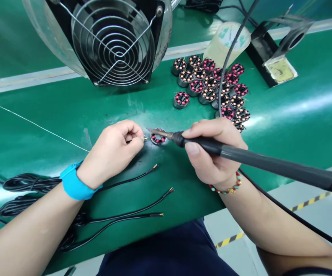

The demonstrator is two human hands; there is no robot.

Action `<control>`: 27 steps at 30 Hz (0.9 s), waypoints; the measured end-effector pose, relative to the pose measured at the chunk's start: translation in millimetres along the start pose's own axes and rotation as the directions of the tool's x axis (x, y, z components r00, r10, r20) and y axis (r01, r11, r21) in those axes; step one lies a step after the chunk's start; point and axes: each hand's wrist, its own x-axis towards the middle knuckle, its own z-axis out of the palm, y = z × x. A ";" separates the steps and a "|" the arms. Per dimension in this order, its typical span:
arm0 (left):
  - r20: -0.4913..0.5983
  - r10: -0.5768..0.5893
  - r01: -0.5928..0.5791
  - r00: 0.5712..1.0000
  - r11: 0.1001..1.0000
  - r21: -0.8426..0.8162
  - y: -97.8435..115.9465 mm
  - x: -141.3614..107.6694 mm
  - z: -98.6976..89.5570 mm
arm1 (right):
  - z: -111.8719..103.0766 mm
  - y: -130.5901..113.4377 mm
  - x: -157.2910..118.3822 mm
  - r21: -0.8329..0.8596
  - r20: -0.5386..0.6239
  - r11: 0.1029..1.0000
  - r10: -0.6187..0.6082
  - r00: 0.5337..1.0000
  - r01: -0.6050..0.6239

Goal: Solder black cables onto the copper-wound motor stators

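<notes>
My right hand (216, 149) is wrapped round a soldering iron (200, 143), whose tip reaches left over a small motor stator (158, 137) with red coils. Just left of that stator, my left hand (118, 145) pinches a cable end; short bare wires stick out past the fingertips, close to the iron's tip. Whether the tip touches them I cannot tell. A thin solder wire (36, 122) runs in from the left and disappears behind my left hand. Below it lie several black cables (131, 217) with stripped coloured ends.
A fan with a wire guard (120, 55) stands at the back. Several red and copper stators (208, 82) cluster beyond my right hand, beside a tape roll (226, 44) and an iron stand (277, 50) with a sponge. Coiled cables (33, 183) lie left; the iron's cord (226, 65) hangs across.
</notes>
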 end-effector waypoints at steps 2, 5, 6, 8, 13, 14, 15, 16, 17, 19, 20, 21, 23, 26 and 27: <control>0.005 -0.005 0.005 1.000 1.000 -0.002 0.5 0.0 -0.2 | 0.0 -1.3 2.9 -0.047 0.002 0.999 0.001 1.000 -0.001; 0.009 -0.022 0.022 1.000 1.000 0.000 1.7 0.5 -0.3 | 1.9 -2.0 5.8 -0.078 0.080 0.997 0.032 0.996 -0.026; 0.008 -0.025 0.025 1.000 1.000 0.003 2.1 0.7 -0.3 | 3.1 -1.9 5.8 -0.086 0.111 0.995 0.060 0.992 -0.051; 0.004 -0.023 0.023 1.000 1.000 0.006 2.4 1.2 -0.3 | 6.0 -1.2 4.3 -0.088 0.157 0.988 0.138 0.978 -0.126; 0.006 -0.014 0.014 1.000 1.000 -0.001 1.9 1.3 -0.5 | 15.3 1.3 -0.2 0.007 0.181 0.975 0.217 0.959 -0.222; 0.007 -0.012 0.012 1.000 1.000 0.000 1.8 1.1 -0.6 | 17.1 1.8 -0.2 -0.014 0.177 0.978 0.206 0.962 -0.207; 0.006 -0.008 0.008 1.000 1.000 0.000 1.7 0.8 -0.6 | 18.8 2.3 0.2 -0.053 0.184 0.981 0.194 0.964 -0.187; 0.006 -0.001 0.001 1.000 1.000 0.000 1.7 0.6 -0.7 | 20.5 2.9 0.8 -0.094 0.198 0.982 0.182 0.963 -0.166; 0.002 0.005 -0.005 1.000 1.000 -0.001 1.6 0.5 -0.6 | 22.2 3.6 1.5 -0.125 0.220 0.981 0.171 0.960 -0.146; -0.011 0.016 -0.016 1.000 1.000 -0.001 1.5 0.4 -0.5 | 25.9 5.4 2.7 -0.153 0.263 0.981 0.157 0.952 -0.119; -0.017 0.021 -0.021 1.000 1.000 0.000 1.3 0.4 -0.5 | 27.9 6.3 3.1 -0.156 0.280 0.981 0.153 0.948 -0.112; -0.020 0.026 -0.026 0.999 1.000 0.000 1.1 0.4 -0.5 | 29.8 7.3 3.4 -0.158 0.290 0.981 0.154 0.944 -0.112; -0.021 0.044 -0.044 0.999 0.999 -0.007 0.4 0.2 -0.8 | 33.5 9.0 3.7 -0.165 0.314 0.981 0.153 0.937 -0.105; -0.015 0.078 -0.078 0.997 0.997 -0.028 -1.4 -0.6 -2.2 | 37.1 11.2 3.9 -0.182 0.325 0.981 0.121 0.938 -0.064; -0.008 0.081 -0.081 0.997 0.996 -0.041 -2.1 -0.9 -2.9 | 37.6 11.9 3.8 -0.196 0.314 0.980 0.106 0.944 -0.045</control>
